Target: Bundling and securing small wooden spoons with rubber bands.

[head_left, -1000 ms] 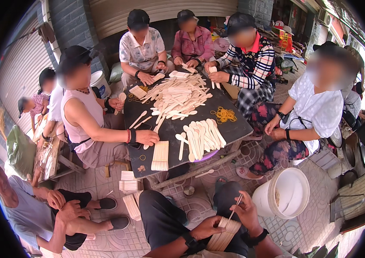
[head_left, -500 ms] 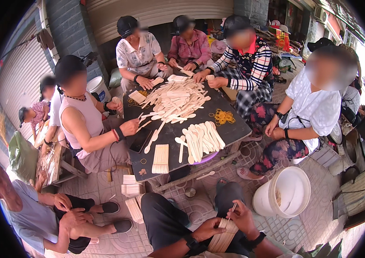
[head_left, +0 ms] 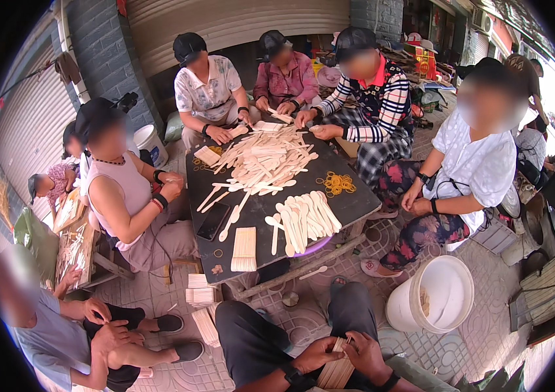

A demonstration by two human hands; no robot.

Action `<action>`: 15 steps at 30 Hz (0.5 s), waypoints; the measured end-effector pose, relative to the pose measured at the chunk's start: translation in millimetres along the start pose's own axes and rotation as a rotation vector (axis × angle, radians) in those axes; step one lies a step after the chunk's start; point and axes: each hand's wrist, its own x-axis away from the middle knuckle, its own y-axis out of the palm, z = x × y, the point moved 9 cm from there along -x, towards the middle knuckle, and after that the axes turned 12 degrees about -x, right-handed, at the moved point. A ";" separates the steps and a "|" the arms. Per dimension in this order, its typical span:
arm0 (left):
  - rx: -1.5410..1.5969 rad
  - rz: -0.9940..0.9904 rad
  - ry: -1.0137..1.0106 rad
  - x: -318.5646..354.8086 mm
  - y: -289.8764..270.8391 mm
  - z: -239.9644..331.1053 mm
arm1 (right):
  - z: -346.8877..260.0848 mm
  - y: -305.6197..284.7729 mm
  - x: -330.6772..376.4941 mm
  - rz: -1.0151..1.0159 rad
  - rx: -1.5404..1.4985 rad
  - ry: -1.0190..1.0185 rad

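Over my lap, a flat bundle of pale wooden sticks (head_left: 335,374) sits between my two hands. My left hand (head_left: 317,355) is closed around its left side. My right hand (head_left: 366,356) bends over the upper right of the bundle, fingers closed against the sticks. Whether those fingers also hold a separate small piece is hidden. Ahead stands a dark low table (head_left: 349,242) with a heap of wooden spoons and sticks (head_left: 264,157). Nearer on it lie a fanned row of wooden spoons (head_left: 307,221) and a neat stack of sticks (head_left: 244,248).
Yellow rubber bands (head_left: 336,183) and a phone (head_left: 213,222) lie on the table. Several co-workers sit around it. A white bucket (head_left: 431,294) stands to my right. Stick bundles (head_left: 200,291) rest on the ground left of my knees; one spoon (head_left: 313,272) lies under the table's front edge.
My right hand has come down from its raised pinch on a stick to the bundle. The co-worker at the table's left has drawn a hand back from the spoon heap.
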 end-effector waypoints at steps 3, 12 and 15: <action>-0.013 -0.005 0.019 0.0 -0.1 -1.1 | -1.0 2.5 1.7 -0.039 -0.018 0.031; -0.072 0.027 -0.044 -3.6 -4.2 6.6 | 21.4 -5.0 -9.8 -0.084 -0.363 0.242; -0.120 -0.002 -0.065 0.1 -3.3 5.9 | 13.6 -5.9 -12.9 -0.130 -0.331 0.304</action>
